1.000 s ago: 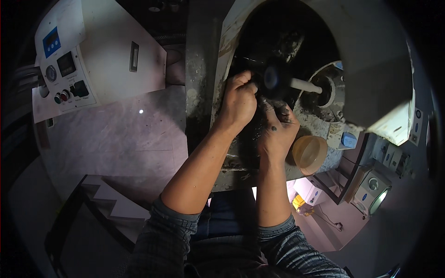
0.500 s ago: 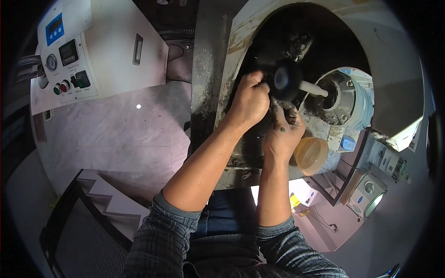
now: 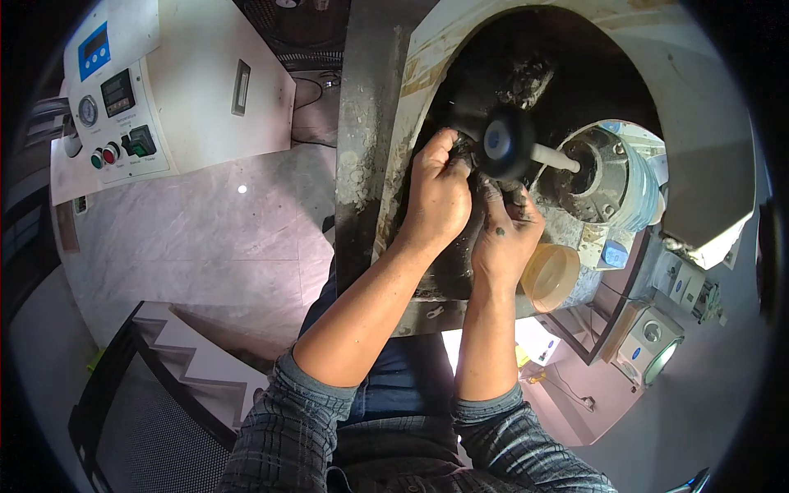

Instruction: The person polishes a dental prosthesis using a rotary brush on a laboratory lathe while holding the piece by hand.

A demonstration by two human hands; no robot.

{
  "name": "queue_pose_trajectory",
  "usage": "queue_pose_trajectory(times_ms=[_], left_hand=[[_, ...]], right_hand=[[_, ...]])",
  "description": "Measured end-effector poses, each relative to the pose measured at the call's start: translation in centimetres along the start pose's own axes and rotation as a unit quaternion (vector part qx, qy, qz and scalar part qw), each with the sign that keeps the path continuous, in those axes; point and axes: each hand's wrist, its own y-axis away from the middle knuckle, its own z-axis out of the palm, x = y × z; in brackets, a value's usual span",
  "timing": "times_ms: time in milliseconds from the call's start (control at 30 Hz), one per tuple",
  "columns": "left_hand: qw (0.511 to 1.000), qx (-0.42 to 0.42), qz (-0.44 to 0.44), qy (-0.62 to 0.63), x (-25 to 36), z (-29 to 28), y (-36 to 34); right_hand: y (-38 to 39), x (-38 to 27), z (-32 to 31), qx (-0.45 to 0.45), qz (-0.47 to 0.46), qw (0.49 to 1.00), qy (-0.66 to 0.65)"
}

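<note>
A black polishing wheel (image 3: 516, 146) with a blue-centred hub sits on a pale shaft (image 3: 557, 157) inside a dark, slurry-smeared housing (image 3: 571, 62) of a machine. My left hand (image 3: 440, 185) is closed just left of the wheel, its fingertips in dark slurry at the wheel's lower left. My right hand (image 3: 505, 234) is closed below the wheel, thumb and fingers blackened, near my left fingertips. What the fingers of either hand hold is hidden by shadow and dark smears. A translucent amber bowl (image 3: 549, 279) stands beside my right wrist.
A round motor mount (image 3: 594, 204) with a bluish ribbed body is right of the wheel, above a blue block (image 3: 614, 255). A white cabinet with control panel (image 3: 197, 90) stands at left, a mesh chair (image 3: 152, 411) lower left. Small machines (image 3: 652, 341) sit on the right.
The view brightens and shifts slightly, bringing more of the motor mount into sight. My left hand has rotated slightly, its thumb lower; both hands stay by the wheel.
</note>
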Motion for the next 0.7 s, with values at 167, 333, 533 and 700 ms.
queue_pose_trajectory(times_ms=[167, 333, 533, 700], left_hand=[[0.985, -0.022, 0.011, -0.169, 0.9, 0.2, -0.3], [0.999, 0.011, -0.030, 0.027, 0.6, -0.1, 0.5], [0.994, -0.016, 0.031, -0.103, 0.3, -0.2, -0.2], [0.995, -0.023, 0.002, -0.097, 0.6, 0.1, -0.5]], right_hand=[[-0.6, 0.7, -0.5, 0.006, 0.030, 0.999, -0.036], [-0.2, 0.7, -0.4, -0.020, -0.023, 0.998, 0.057], [-0.2, 0.7, -0.9, -0.012, 0.002, 0.998, 0.065], [-0.1, 0.0, -0.5, -0.005, -0.008, 0.999, 0.038]])
